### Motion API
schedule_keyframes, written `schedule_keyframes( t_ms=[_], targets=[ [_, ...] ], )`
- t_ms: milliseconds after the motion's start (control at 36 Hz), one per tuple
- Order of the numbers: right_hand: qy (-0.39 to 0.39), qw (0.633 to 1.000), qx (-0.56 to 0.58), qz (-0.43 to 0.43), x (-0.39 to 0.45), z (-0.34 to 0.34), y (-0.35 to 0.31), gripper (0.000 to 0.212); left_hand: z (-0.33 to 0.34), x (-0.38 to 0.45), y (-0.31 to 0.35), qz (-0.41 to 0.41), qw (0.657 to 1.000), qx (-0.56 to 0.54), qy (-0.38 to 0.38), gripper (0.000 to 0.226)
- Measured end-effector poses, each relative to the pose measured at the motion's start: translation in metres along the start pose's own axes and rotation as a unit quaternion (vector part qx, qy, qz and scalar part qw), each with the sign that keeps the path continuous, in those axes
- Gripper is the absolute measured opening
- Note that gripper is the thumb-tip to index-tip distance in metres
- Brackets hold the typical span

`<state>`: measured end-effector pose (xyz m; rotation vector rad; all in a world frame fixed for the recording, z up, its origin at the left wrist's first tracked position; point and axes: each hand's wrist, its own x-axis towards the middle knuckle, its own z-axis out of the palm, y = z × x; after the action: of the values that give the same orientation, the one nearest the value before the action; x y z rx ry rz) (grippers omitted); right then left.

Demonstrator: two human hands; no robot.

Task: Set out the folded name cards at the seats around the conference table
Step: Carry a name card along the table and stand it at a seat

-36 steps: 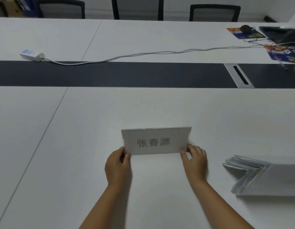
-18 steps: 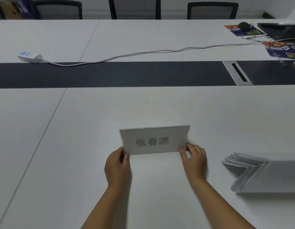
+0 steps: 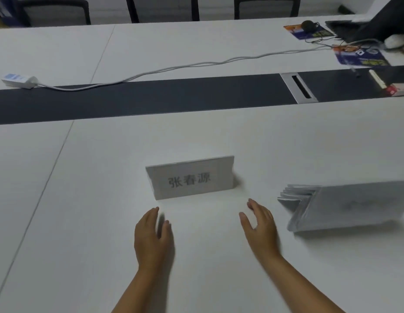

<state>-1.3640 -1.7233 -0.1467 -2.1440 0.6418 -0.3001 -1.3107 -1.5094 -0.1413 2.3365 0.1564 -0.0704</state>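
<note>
Now: name card [image 3: 192, 179] upright, untouched | left hand [image 3: 152, 238], right hand [image 3: 260, 229] both spread, empty | stack [image 3: 345, 206] near right

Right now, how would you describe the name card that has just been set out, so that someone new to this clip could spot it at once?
On the near white half of the conference table, just beyond the two open hands, stands one folded name card. Unlike the stack of cards lying to its right, it stands alone, tent-like, with dark printed characters facing the camera.
</note>
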Motion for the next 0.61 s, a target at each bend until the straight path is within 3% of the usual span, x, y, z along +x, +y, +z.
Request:
schedule_keyframes(
  t_ms=[139,222,278,333,417,500,611],
  targets=[
    [-0.042,0.999,0.009,0.019,-0.053,-0.057,0.026,0.047,0.016,-0.066,0.000,0.053,0.997,-0.006,-0.059,0.067],
    [-0.002,0.999,0.027,0.043,-0.064,-0.111,0.048,0.037,0.039,-0.094,0.018,0.084,0.989,-0.038,-0.116,0.073],
    [0.041,0.998,0.027,0.045,-0.060,-0.154,0.059,0.016,0.056,-0.109,0.044,0.119,0.985,-0.045,-0.121,0.067],
    [0.091,0.995,0.023,0.046,-0.047,-0.194,0.069,0.030,0.070,-0.120,0.078,0.146,0.980,-0.084,-0.105,0.064],
    [0.126,0.991,0.028,0.043,-0.016,-0.243,0.085,0.031,0.082,-0.128,0.138,0.148,0.976,-0.128,-0.092,0.050],
    [0.078,0.991,0.086,0.063,0.021,-0.269,0.090,0.048,0.098,-0.129,0.182,0.134,0.978,-0.133,-0.093,0.044],
    [-0.015,0.991,0.126,0.035,0.061,-0.284,0.088,0.052,0.115,-0.130,0.223,0.120,0.979,-0.153,-0.059,0.045]
  ],
)
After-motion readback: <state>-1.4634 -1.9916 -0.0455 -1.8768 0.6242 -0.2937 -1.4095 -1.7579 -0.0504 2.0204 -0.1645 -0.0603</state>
